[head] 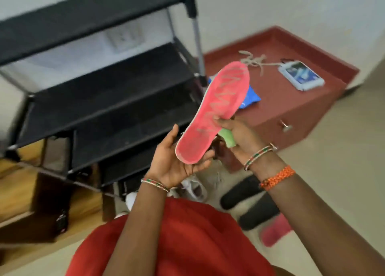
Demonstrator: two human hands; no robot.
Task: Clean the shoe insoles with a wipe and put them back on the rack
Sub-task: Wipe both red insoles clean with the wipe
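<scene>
A pink insole [216, 109] with worn grey lettering is held up in front of me, toe end pointing away. My left hand [177, 161] lies palm up under its heel end, fingers curled beneath it. My right hand [239, 136] pinches the insole's right edge with the thumb on top. A green piece [228, 139] sits in that same hand behind the insole; I cannot tell whether it is a wipe or a second insole. The black shoe rack [100, 92] stands to the left with bare shelves.
A dark red cabinet [291, 109] at the right holds a blue wipe pack [251, 97], a phone [301, 76] and loose laces [254, 62]. On the floor below my hands lie a white shoe [194, 189], two black slippers [250, 203] and a pink one [275, 231].
</scene>
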